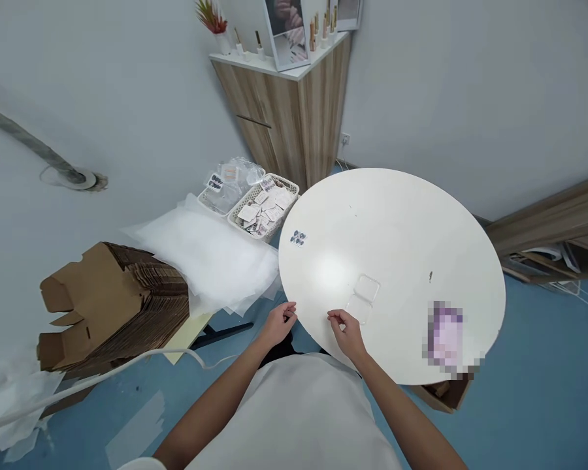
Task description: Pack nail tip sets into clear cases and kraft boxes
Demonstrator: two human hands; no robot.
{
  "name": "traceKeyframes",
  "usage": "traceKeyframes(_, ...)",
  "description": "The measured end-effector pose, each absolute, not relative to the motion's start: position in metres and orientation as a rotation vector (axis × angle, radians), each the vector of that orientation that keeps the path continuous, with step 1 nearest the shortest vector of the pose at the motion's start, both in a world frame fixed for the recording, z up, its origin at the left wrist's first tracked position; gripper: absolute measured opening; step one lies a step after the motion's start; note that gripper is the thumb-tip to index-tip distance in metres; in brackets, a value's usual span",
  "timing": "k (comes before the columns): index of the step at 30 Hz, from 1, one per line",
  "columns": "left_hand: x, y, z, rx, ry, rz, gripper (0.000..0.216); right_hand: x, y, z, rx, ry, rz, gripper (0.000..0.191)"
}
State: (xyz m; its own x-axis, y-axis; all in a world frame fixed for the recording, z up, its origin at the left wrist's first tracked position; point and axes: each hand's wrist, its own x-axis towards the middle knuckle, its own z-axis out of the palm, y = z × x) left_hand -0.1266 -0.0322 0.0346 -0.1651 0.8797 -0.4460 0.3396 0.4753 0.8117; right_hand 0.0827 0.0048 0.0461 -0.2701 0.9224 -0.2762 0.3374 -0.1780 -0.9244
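At the near edge of the round white table, my left hand has loosely bent fingers, with a gap between thumb and fingers and nothing visible in it. My right hand is over the tabletop, its thumb and fingertips drawn together; whatever they may hold is too small to make out. Just beyond the right hand lies a clear plastic case, opened flat, its near part partly behind the hand. A small sheet with several dark blue pieces lies near the table's left edge.
A blurred purple item and a small dark bit lie on the table's right side. Left stand a basket of cards, a basket of clear packaging, white foam sheets and stacked cardboard boxes. A wooden cabinet stands behind.
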Motion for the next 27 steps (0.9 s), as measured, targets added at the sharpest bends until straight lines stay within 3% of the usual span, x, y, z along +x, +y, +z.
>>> traceKeyframes(8,-0.219,-0.011,0.02,1.007,1.691,0.819,0.033,-0.013,0.027,0.035,-1.495,-1.639,1.492,0.029)
traceKeyframes(16,-0.261,0.087,0.031,1.113,1.634,0.79,0.033,-0.072,0.102,0.016,-1.682,-1.423,1.369,0.039)
traceKeyframes(27,-0.242,0.188,0.021,1.554,1.688,0.327,0.07,-0.067,0.177,-0.006,-1.912,-1.784,1.084,0.065)
